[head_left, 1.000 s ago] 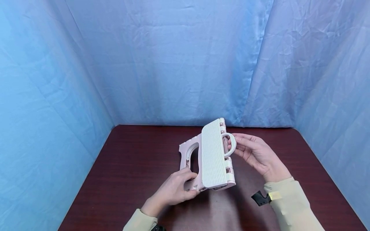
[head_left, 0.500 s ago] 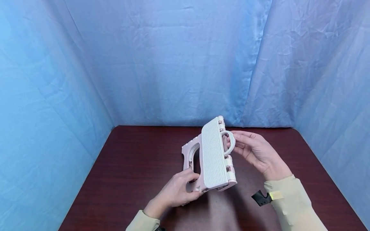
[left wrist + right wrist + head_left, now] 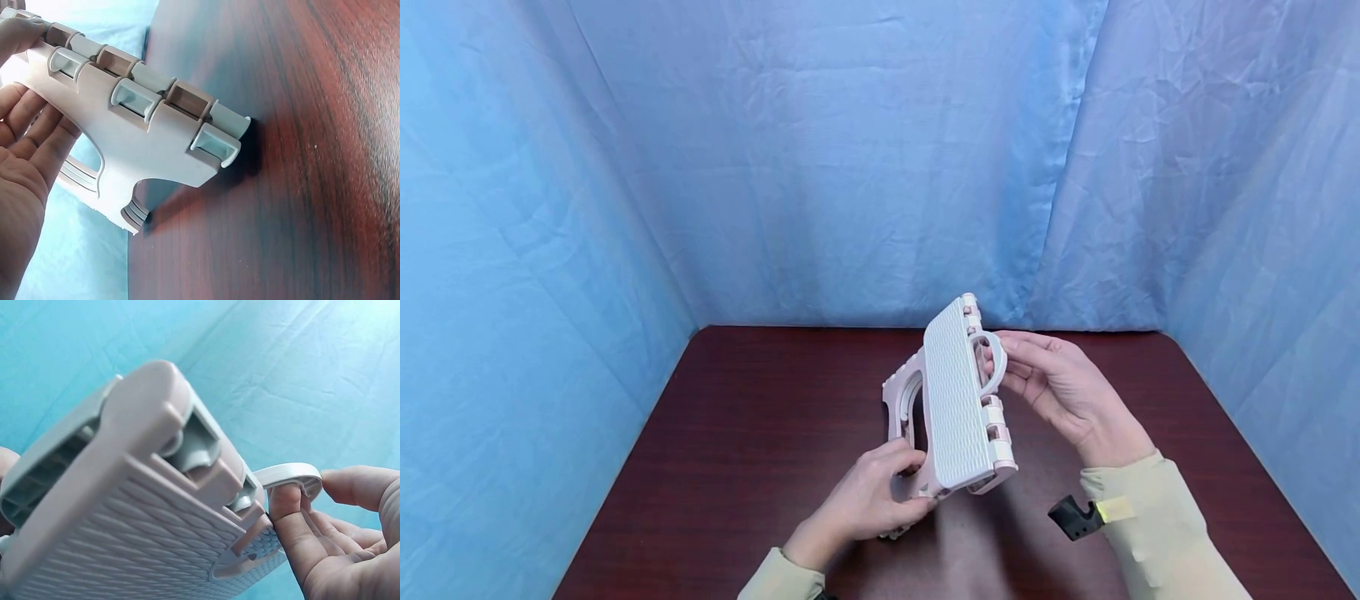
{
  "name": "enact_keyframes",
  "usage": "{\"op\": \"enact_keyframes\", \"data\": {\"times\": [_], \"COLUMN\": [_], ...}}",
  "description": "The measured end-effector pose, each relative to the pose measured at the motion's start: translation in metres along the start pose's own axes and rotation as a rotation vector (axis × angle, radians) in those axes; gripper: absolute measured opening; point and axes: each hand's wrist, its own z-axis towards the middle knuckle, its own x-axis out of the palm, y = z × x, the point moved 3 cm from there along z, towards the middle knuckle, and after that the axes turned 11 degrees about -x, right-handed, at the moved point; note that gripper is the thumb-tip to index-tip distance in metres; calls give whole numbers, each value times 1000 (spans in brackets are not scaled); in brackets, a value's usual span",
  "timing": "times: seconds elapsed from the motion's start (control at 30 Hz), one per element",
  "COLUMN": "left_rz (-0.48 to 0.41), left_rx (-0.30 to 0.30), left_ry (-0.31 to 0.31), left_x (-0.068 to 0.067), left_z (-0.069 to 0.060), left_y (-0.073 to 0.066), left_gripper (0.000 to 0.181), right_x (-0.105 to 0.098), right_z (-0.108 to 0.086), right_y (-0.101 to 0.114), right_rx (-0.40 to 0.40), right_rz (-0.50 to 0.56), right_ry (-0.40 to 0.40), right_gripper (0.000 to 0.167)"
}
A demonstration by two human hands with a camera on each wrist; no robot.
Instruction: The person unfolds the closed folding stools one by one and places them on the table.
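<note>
Presently, a folding step stool point(image 3: 951, 404) is held tilted over the dark red wooden table point(image 3: 760, 433), a little to the right of the table's middle. Its white ribbed panel point(image 3: 953, 367) stands at an angle to the pale pink leg frame point(image 3: 128, 150). The left hand point(image 3: 868, 492), above the near part of the table, has its thumb and fingers closed around this frame at the near end. The right hand point(image 3: 1063, 396), over the right part of the table, pinches the white loop handle point(image 3: 1002, 360) between thumb and bent fingers (the fingers pass inside the loop). Whether the lowest corner touches the table, I cannot tell. A black wrist device point(image 3: 1075, 518) with a yellow strip sits at the right sleeve point(image 3: 1157, 521). Blue curtains point(image 3: 880, 167) hang behind the table and along both its sides.
</note>
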Motion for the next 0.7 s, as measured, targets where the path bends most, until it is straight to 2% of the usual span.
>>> {"op": "enact_keyframes", "data": {"times": [0.27, 0.53, 0.7], "left_rz": [-29, -27, -48], "left_rx": [16, 32, 19], "left_ry": [-6, -18, -12], "left_x": [4, 9, 11], "left_z": [2, 5, 6], "left_y": [-2, -4, -3], "left_gripper": [35, 35, 33], "right_x": [7, 16, 21], "right_z": [0, 3, 5], "right_y": [4, 7, 9], "right_rx": [-10, -27, -17], "right_rz": [-15, -107, -140], "right_ry": [-52, -51, -69], "right_gripper": [20, 18, 16]}}
